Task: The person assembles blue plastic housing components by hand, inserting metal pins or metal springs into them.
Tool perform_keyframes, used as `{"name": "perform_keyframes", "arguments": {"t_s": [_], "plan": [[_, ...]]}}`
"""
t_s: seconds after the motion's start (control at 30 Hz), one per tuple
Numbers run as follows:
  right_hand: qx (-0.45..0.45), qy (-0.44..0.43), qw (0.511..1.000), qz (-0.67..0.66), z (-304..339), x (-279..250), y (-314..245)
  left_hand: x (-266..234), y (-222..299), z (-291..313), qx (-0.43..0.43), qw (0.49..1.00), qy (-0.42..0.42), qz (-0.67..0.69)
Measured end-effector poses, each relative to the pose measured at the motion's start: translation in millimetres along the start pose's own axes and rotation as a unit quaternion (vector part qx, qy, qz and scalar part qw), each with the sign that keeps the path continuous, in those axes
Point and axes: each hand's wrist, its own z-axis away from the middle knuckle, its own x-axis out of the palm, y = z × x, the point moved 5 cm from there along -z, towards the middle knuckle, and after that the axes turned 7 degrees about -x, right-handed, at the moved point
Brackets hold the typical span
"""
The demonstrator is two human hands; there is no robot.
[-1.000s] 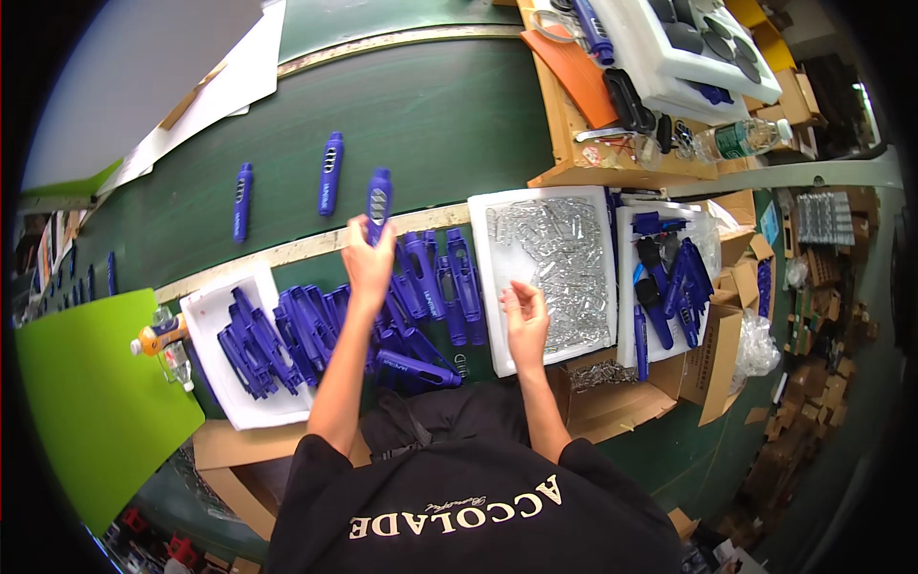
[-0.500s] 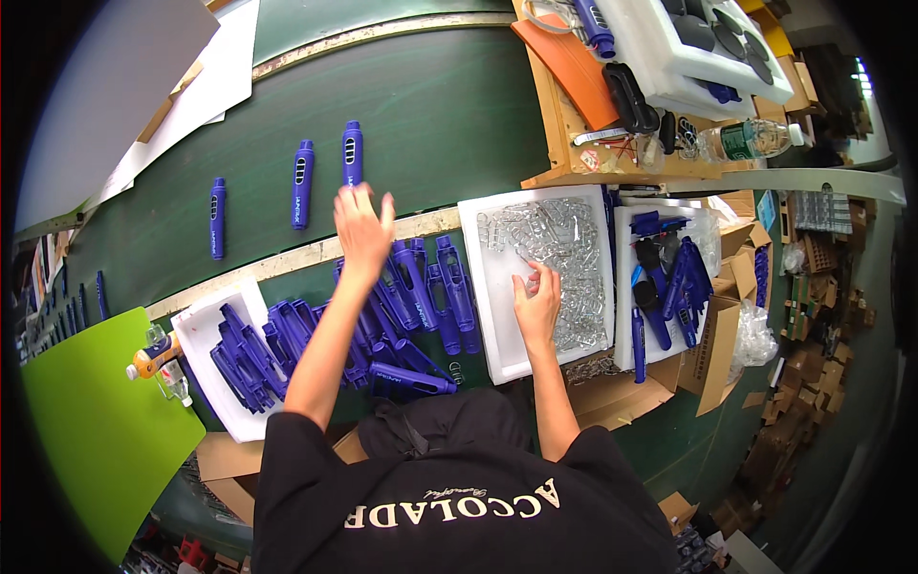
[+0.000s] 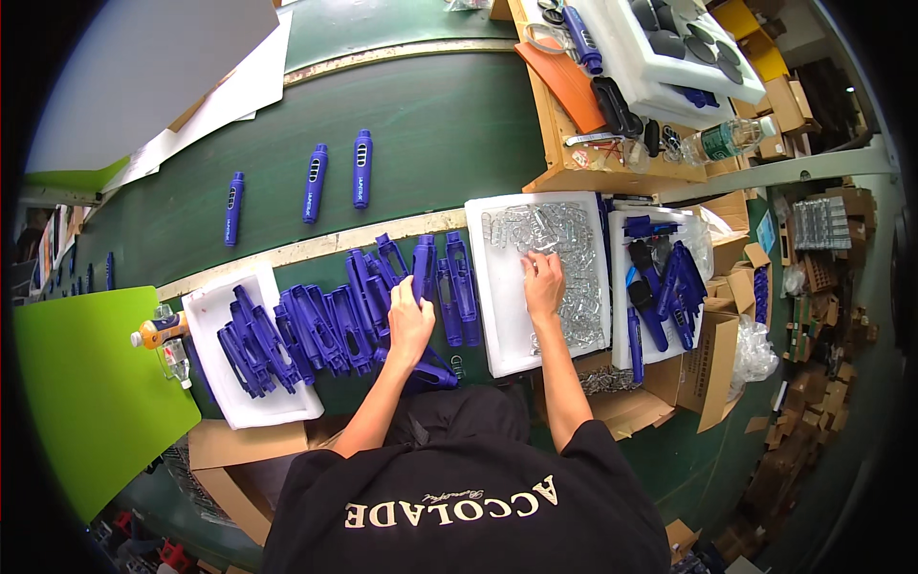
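My left hand is closed around the lower part of a blue tube-shaped casing, in the row of similar blue casings on the bench in front of me. My right hand dips its fingertips into a white foam tray of small clear or silvery frame-like pieces. Its fingers are drawn together; whether a piece is between them is hidden. Beyond the bench edge, three blue casings with slotted windows stand apart on the green surface, the nearest to me being one casing.
At left is a foam tray of blue casings, beside an orange-labelled bottle and a green board. On the right, another foam tray holds blue parts. A wooden shelf and clear bottle stand farther back.
My left hand has left the far casing on the green surface and come back to the row, where it grips another. My right hand's fingers have closed over the clear pieces.
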Motion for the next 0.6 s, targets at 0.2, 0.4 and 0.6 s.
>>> {"name": "perform_keyframes", "arguments": {"t_s": [0.2, 0.4, 0.6], "plan": [[-0.105, 0.039, 0.994, 0.017, -2, -15, -17, -16, -38, 21, -0.19, 0.89, -0.119, 0.398], [-0.057, 0.044, 0.982, -0.174, 20, -38, -46, -48, -18, 59, -0.22, 0.733, -0.246, 0.595], [0.128, -0.125, 0.799, -0.574, 57, -65, -117, -48, 16, 83, -0.165, 0.785, -0.288, 0.523]]}}
